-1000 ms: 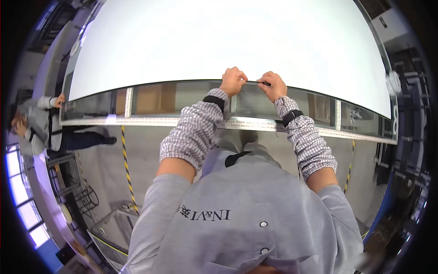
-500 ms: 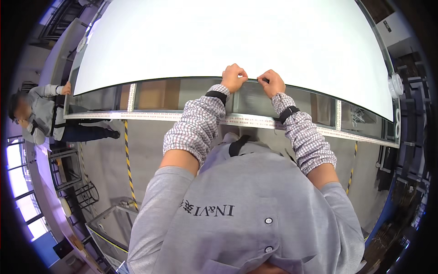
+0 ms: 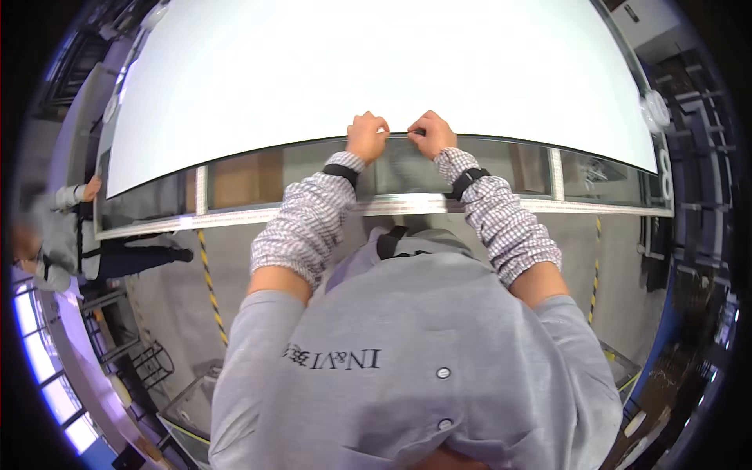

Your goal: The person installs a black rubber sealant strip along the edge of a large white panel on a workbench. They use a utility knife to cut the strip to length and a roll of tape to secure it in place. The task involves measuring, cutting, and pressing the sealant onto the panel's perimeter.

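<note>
A large white panel (image 3: 376,70) lies on a metal frame (image 3: 399,205), with a thin dark line along its near edge. My left hand (image 3: 367,138) is closed in a pinch at the middle of that edge, and a tiny pale spot shows by its fingertips. Just to its right my right hand (image 3: 432,135) also pinches, its fingertips at the dark line. What either hand holds is too small to make out. Checked sleeve covers with dark bands wrap both forearms.
At the far left another person's hand (image 3: 92,189) touches the frame's corner. White round rolls (image 3: 655,110) sit by the panel's right edge. Brown boards (image 3: 244,178) show beneath the frame. Yellow-black tape (image 3: 210,282) marks the floor; a rack (image 3: 153,362) stands lower left.
My view has shifted, so the panel and both hands appear farther left. The hands remain at the near edge, a little closer together; both still pinch.
</note>
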Tool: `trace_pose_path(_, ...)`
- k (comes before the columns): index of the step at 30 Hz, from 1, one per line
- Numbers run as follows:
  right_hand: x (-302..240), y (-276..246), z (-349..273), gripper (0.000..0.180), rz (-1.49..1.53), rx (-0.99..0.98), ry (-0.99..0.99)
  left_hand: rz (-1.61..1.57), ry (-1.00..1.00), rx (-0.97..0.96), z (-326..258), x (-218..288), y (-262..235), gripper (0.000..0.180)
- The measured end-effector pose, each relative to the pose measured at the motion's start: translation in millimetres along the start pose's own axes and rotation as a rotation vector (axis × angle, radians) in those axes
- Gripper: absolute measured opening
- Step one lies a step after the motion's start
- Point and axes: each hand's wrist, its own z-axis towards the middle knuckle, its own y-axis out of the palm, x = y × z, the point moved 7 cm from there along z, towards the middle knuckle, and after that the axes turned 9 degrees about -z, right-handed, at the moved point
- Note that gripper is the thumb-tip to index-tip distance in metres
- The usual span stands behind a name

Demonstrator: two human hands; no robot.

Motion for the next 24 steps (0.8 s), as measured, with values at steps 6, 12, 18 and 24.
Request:
trace_pose_path(6, 94, -76, -14, 0.007, 0.095, 0.181, 0.133, -0.112, 0.062, -0.019, 6, 31, 25, 0.005)
trace_pose_path(12, 177, -128, -36, 0.013, -0.077, 0.014, 0.041, -0.279, 0.113, -0.051, 35, 104, 107, 0.006)
trace_pose_path(18, 166, -118, -31, 0.014, -0.081, 0.017, -0.121, -0.268, 0.129, -0.091, 50, 150, 146, 0.010)
trace_pose_path(24, 164, -118, -30, 0.005, -0.092, 0.019, -0.118, -0.185, 0.095, -0.021, 45, 154, 144, 0.006)
